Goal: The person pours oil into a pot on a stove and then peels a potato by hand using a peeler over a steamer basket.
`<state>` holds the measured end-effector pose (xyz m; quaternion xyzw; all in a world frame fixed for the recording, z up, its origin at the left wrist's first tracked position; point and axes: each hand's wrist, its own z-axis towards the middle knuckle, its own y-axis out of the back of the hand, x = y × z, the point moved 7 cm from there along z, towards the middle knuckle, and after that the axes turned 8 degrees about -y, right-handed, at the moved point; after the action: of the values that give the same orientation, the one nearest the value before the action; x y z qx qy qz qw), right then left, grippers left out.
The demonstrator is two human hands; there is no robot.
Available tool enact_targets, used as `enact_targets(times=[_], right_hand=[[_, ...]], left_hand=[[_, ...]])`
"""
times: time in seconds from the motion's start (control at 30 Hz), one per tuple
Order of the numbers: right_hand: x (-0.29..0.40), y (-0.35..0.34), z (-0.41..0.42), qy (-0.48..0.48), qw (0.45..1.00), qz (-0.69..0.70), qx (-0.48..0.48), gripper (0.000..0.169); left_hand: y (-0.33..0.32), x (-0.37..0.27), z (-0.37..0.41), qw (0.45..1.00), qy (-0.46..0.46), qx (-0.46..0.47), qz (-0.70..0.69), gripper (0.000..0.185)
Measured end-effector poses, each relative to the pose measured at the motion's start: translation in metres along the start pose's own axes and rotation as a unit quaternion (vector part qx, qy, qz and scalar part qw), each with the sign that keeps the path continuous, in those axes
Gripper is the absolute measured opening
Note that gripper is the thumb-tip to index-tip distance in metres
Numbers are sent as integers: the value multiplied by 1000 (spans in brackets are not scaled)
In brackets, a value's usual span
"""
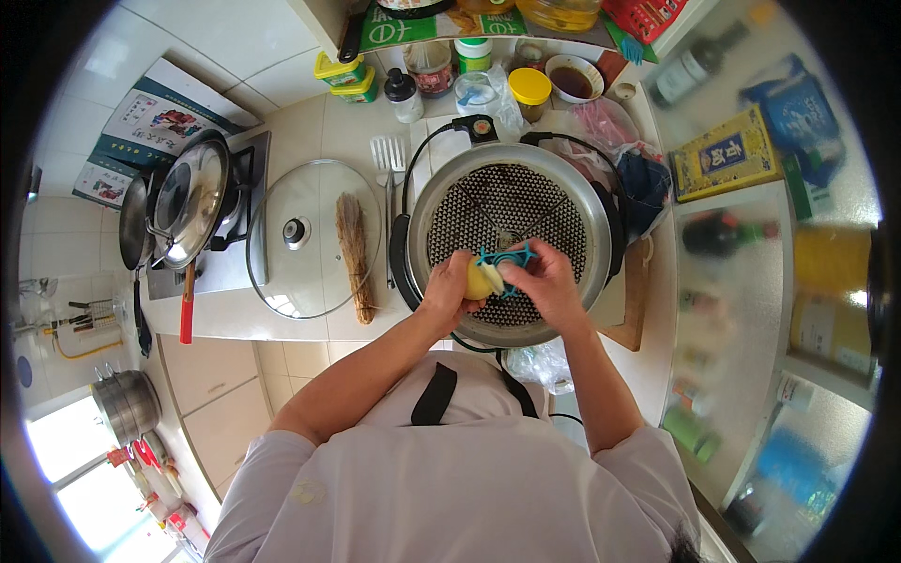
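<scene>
Over the dark patterned plate of a round electric pan (507, 156), my left hand (450, 285) grips a yellow peeled potato or similar piece of produce (479, 281). My right hand (552, 281) holds a teal plastic tool (517, 259) with several pointed arms, close against a pale slice or face at the yellow piece's right side. Whether the tool touches it cannot be told. A glass lid (281, 204) lies flat on the counter to the left, with a bundled straw brush (352, 246) lying over it. Beside them are a slotted metal spatula (388, 158) and another long metal utensil.
At the back stand a yellow-lidded jar (530, 88), a bowl of dark liquid (574, 79) and several seasoning containers. A wooden board (633, 302) lies right of the pan. Lidded cookware (193, 193) sits on the gas hob at left. A shelf (493, 34) overhangs the back.
</scene>
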<state>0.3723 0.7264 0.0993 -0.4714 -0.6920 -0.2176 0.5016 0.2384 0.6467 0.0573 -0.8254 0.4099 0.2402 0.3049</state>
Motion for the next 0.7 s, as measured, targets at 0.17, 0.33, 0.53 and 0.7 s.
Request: enact_targets(times=[0.17, 0.33, 0.53, 0.7], right_hand=[[6, 6, 6, 22, 994, -101, -35, 22], [5, 38, 17, 86, 973, -183, -112, 23], [22, 32, 13, 103, 972, -158, -141, 24], [21, -13, -5, 55, 998, -12, -8, 23]], left_hand=[[-2, 1, -5, 999, -24, -34, 4, 36], [-14, -12, -7, 999, -13, 41, -20, 33], [-8, -2, 7, 998, -2, 40, -47, 37], [-6, 2, 9, 998, -2, 19, -67, 41]])
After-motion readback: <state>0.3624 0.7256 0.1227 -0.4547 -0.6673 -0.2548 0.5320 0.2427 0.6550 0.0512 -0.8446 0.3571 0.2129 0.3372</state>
